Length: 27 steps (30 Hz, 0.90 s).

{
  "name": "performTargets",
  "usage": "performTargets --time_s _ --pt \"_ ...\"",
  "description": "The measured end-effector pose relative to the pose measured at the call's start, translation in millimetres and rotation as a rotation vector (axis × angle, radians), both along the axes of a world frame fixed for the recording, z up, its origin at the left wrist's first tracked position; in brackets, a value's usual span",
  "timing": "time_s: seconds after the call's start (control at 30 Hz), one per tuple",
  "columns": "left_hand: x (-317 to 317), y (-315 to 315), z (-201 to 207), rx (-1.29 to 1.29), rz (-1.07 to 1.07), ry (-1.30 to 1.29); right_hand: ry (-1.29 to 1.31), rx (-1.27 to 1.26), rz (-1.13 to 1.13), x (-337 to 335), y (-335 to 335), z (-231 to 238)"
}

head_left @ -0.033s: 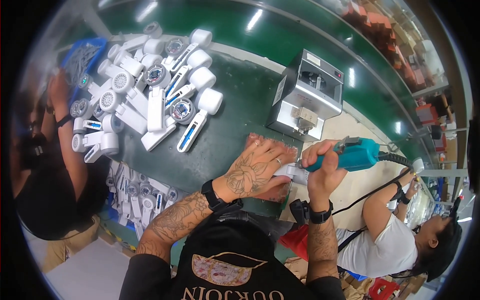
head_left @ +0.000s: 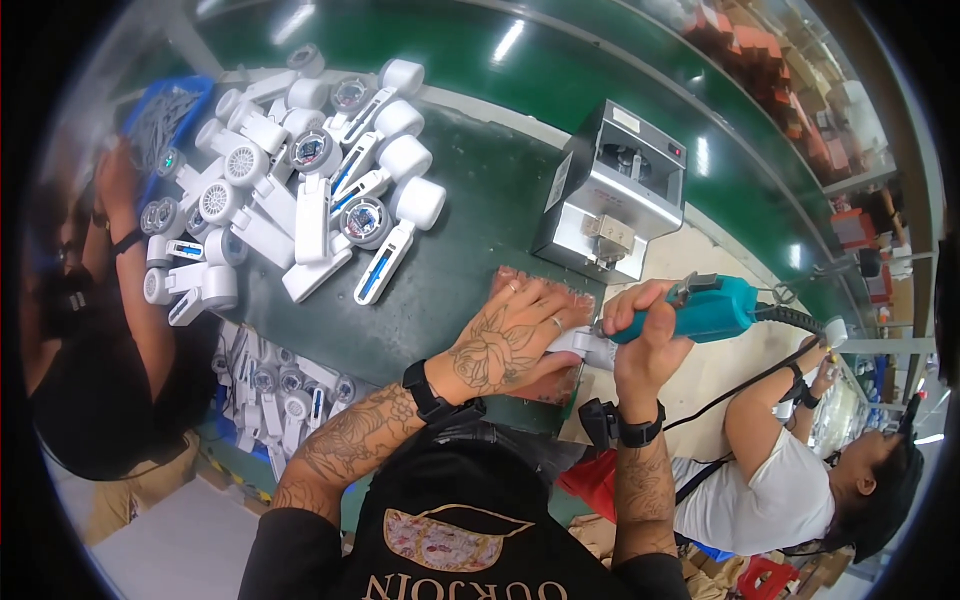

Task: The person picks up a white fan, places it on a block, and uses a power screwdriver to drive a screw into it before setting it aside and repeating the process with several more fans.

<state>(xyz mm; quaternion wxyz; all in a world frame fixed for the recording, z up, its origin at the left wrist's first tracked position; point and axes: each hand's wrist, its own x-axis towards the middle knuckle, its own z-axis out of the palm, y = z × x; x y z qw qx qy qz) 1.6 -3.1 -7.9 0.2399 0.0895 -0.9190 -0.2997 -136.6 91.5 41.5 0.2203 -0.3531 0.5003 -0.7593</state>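
My right hand (head_left: 648, 335) is wrapped round a teal electric screwdriver (head_left: 712, 310) with a black cable. Its tip points left, at a white handheld fan (head_left: 598, 350) lying on a reddish block (head_left: 545, 387). My left hand (head_left: 515, 335) presses over the block and grips the fan from the left, hiding most of it. The tip of the screwdriver is covered by my right fingers. Further left on the bench lies a pile of white handheld fans (head_left: 312, 220), several with open handles showing blue batteries and bare circuit boards.
A grey and black machine (head_left: 615, 190) stands beyond my right hand on the green bench (head_left: 480, 200). More fans (head_left: 285, 385) lie lower at the left. A co-worker's arm (head_left: 130, 260) reaches to a blue bin (head_left: 170, 115); another person (head_left: 770, 470) works at the right.
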Motion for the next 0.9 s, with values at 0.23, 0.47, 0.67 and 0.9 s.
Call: performTargets --time_s 0.23,0.47,0.67,0.9 --pt "4.2 -3.2 0.9 -0.028 -0.011 0.013 0.016 0.039 -0.082 -0.7 -11.6 17.7" --pt "8.6 -0.4 3.1 0.011 0.003 0.056 0.179 -0.061 -0.138 -24.5 -59.1 19.4" --pt "10.8 -2.8 0.5 0.021 -0.036 0.016 0.176 -0.069 -0.104 -25.9 -60.5 11.3" --pt "4.8 -0.4 -4.9 -0.005 0.002 0.059 0.092 -0.065 -0.073 4.7 -3.0 21.4"
